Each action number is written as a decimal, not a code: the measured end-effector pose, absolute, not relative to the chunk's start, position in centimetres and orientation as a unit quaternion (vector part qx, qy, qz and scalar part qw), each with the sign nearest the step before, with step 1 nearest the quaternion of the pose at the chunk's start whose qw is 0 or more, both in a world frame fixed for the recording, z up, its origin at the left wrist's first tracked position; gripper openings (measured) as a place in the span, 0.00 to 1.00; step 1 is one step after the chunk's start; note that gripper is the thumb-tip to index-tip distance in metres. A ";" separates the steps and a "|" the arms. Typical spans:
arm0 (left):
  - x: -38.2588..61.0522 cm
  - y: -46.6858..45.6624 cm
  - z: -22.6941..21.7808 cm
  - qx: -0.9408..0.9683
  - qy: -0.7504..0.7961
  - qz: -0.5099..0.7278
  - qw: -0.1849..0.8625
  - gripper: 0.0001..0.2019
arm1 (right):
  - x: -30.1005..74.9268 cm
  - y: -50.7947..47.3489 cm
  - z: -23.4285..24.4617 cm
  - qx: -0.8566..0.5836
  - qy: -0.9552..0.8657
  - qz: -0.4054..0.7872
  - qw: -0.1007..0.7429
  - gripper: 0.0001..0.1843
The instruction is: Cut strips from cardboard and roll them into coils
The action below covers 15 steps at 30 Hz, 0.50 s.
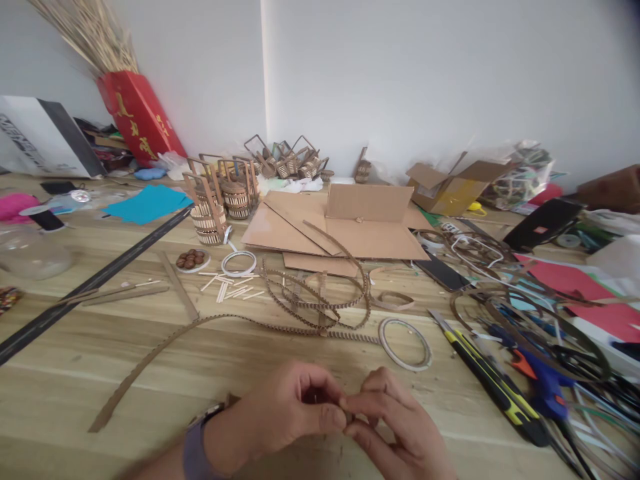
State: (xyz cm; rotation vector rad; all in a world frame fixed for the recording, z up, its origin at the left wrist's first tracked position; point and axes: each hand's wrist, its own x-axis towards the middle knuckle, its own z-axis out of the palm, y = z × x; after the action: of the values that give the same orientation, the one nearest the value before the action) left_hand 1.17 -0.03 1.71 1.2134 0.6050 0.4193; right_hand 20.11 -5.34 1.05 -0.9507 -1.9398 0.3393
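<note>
Low in the head view, my left hand [280,410] and my right hand [403,427] meet fingertip to fingertip. Both pinch a small brown piece [349,419], mostly covered by the fingers, so its kind is unclear. Beyond them a long notched brown strip [210,319] curves across the wooden table, with loose coils [320,307] behind it. A roll of white tape [405,343] lies just past my right hand. Short pale sticks [233,287] are scattered farther off, beside a second tape roll [239,263] and a small dish of brown beads [193,260].
Cardboard sheets [295,227] lie at mid-table, with small woven baskets [207,220] to their left. At right are a yellow-black utility knife [493,380], a blue glue gun [543,383], a phone [443,273] and tangled strips. A long black strip [100,287] crosses the left side.
</note>
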 end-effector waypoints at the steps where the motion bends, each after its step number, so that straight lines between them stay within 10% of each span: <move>1: 1.2 0.0 1.7 0.566 0.288 0.195 0.747 0.22 | 20.1 -5.3 1.0 -0.389 -0.791 0.119 0.457 0.07; 15: 1.4 -0.1 3.0 0.680 0.399 0.159 0.595 0.08 | 20.2 -5.1 1.3 -0.396 -0.842 0.013 0.365 0.08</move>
State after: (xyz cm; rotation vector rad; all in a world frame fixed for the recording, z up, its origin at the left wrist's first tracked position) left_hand 1.35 -0.12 2.98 1.5785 0.9258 0.3686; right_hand 20.20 -5.09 1.26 -1.0181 -2.1658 0.0334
